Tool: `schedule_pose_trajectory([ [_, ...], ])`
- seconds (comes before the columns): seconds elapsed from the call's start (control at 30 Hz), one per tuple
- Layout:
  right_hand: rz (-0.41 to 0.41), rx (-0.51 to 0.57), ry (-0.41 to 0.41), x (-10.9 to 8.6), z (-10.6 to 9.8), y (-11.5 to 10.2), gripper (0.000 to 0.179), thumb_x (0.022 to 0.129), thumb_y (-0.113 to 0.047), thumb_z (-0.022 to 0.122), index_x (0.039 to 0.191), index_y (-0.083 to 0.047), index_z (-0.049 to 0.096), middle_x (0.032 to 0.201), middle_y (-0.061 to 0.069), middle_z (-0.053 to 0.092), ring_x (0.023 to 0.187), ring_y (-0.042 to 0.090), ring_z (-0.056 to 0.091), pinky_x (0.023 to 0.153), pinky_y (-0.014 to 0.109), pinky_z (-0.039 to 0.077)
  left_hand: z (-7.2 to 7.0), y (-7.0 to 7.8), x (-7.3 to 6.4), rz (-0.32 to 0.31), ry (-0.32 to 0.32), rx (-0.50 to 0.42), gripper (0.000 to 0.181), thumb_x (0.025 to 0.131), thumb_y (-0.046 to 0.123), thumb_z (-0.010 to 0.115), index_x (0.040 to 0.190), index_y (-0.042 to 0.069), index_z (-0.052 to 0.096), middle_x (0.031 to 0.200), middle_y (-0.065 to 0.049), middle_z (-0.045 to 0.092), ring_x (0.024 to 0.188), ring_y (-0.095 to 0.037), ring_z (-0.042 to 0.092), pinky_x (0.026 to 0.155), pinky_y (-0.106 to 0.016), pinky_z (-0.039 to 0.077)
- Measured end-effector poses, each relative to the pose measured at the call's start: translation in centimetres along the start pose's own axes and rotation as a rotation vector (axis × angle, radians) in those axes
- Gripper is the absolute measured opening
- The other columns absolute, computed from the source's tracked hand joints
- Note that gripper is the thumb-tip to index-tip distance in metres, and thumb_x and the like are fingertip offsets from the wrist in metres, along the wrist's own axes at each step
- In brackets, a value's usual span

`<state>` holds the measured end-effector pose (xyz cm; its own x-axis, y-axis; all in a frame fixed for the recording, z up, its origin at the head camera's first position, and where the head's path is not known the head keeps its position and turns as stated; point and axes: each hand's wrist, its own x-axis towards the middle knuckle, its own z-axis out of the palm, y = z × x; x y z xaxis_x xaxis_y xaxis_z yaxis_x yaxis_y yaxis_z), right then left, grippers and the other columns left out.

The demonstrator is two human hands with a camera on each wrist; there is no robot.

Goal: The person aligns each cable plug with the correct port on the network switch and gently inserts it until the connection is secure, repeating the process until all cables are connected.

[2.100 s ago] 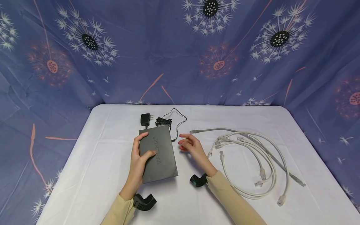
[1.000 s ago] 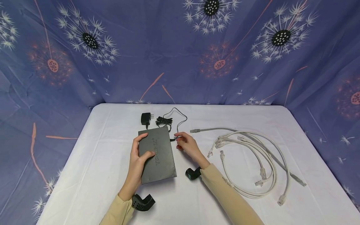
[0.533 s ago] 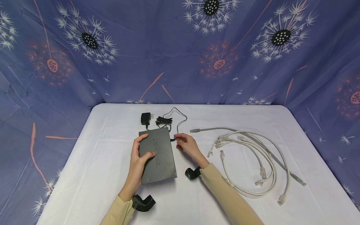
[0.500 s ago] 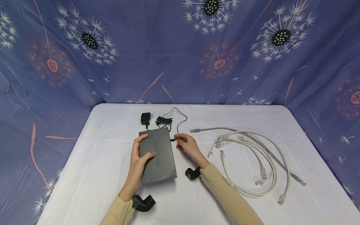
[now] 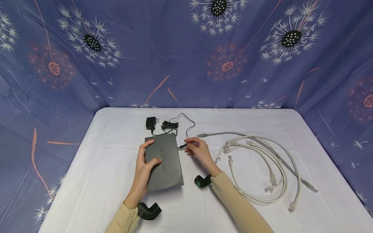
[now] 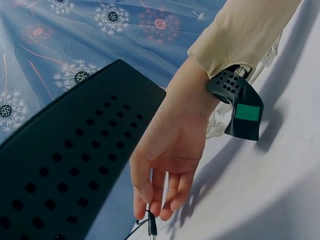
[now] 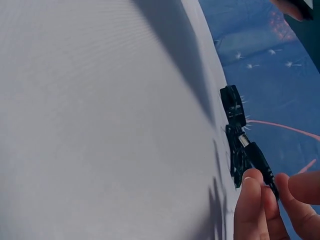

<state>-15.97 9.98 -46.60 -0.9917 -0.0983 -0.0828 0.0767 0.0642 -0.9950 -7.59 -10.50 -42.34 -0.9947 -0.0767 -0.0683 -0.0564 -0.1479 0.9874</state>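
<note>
My left hand (image 5: 141, 173) holds a dark grey TP-Link network switch (image 5: 172, 173) above the table, thumb across its top face. In the left wrist view the vented side of the switch (image 6: 75, 145) shows. To the right of the switch, my right hand (image 5: 201, 154) pinches the cord end of a black DC power plug (image 5: 182, 146). The plug's bare metal tip points toward the switch's right edge; in the right wrist view that plug (image 7: 257, 159) has its whole barrel exposed. Behind the switch lie the black power adapter (image 5: 151, 123) and its bundled cord (image 5: 169, 125).
A grey network cable (image 5: 224, 133) and several white ones, with a clear connector (image 5: 292, 207), lie loosely coiled at right, near the right forearm. The white tablecloth (image 5: 96, 168) covers the table, and a blue dandelion-print curtain (image 5: 163, 58) hangs behind.
My right hand came in to the switch's right edge and took hold of the plug. It has since drawn back right, and the plug's metal tip now shows. The left hand keeps its hold.
</note>
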Motion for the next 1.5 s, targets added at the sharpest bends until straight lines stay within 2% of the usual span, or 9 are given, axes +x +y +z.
schedule_pose_trajectory([
  [0.23, -0.009, 0.015, -0.006, -0.4, -0.8, -0.4, 0.025, 0.090, 0.009, 0.050, 0.111, 0.015, 0.060, 0.090, 0.028, 0.061, 0.079, 0.036, 0.066, 0.072, 0.043, 0.053, 0.1, -0.1, -0.1, -0.006, 0.003, 0.031, 0.066, 0.078, -0.003, 0.057, 0.138, 0.023, 0.043, 0.136, -0.006, 0.039, 0.114, -0.023, 0.038, 0.092, -0.042, 0.027],
  [0.43, -0.024, 0.010, 0.002, -0.6, -1.2, -0.6, 0.025, 0.089, 0.010, 0.049, 0.110, 0.013, 0.062, 0.089, 0.016, 0.058, 0.078, 0.029, 0.067, 0.070, 0.036, 0.054, 0.2, -0.1, -0.1, -0.016, -0.005, 0.043, 0.066, 0.079, -0.002, 0.057, 0.138, 0.023, 0.042, 0.137, -0.004, 0.039, 0.116, -0.022, 0.039, 0.093, -0.042, 0.026],
  [0.6, -0.055, 0.033, 0.003, -0.8, -1.4, -1.0, 0.024, 0.087, 0.011, 0.049, 0.108, 0.014, 0.062, 0.089, 0.018, 0.059, 0.074, 0.023, 0.067, 0.069, 0.035, 0.054, 0.4, -0.2, -0.1, -0.023, -0.012, 0.032, 0.067, 0.078, -0.003, 0.057, 0.138, 0.023, 0.043, 0.136, -0.005, 0.041, 0.115, -0.022, 0.040, 0.093, -0.042, 0.027],
  [0.73, -0.060, 0.061, 0.000, -1.0, -1.7, -1.4, 0.025, 0.086, 0.010, 0.052, 0.109, 0.014, 0.061, 0.087, 0.016, 0.060, 0.073, 0.019, 0.066, 0.070, 0.037, 0.054, 0.6, -0.3, -0.2, -0.026, -0.019, 0.030, 0.067, 0.078, -0.004, 0.057, 0.138, 0.023, 0.043, 0.136, -0.005, 0.041, 0.114, -0.023, 0.039, 0.092, -0.042, 0.028],
  [1.03, -0.073, 0.094, -0.010, -1.4, -2.3, -2.1, 0.026, 0.087, 0.010, 0.056, 0.111, 0.017, 0.057, 0.093, 0.016, 0.058, 0.071, 0.012, 0.065, 0.069, 0.029, 0.054, 0.8, -0.5, -0.2, -0.026, -0.028, 0.046, 0.067, 0.077, -0.003, 0.057, 0.137, 0.024, 0.044, 0.138, -0.004, 0.040, 0.115, -0.022, 0.039, 0.093, -0.042, 0.027],
  [1.5, -0.098, 0.123, 0.025, -2.1, -2.6, -2.9, 0.024, 0.084, 0.011, 0.059, 0.107, 0.018, 0.056, 0.090, 0.012, 0.059, 0.072, 0.016, 0.067, 0.074, 0.043, 0.053, 1.1, -0.7, -0.3, -0.021, -0.040, 0.050, 0.068, 0.076, -0.004, 0.058, 0.137, 0.022, 0.044, 0.139, -0.003, 0.038, 0.116, -0.021, 0.039, 0.094, -0.042, 0.027],
])
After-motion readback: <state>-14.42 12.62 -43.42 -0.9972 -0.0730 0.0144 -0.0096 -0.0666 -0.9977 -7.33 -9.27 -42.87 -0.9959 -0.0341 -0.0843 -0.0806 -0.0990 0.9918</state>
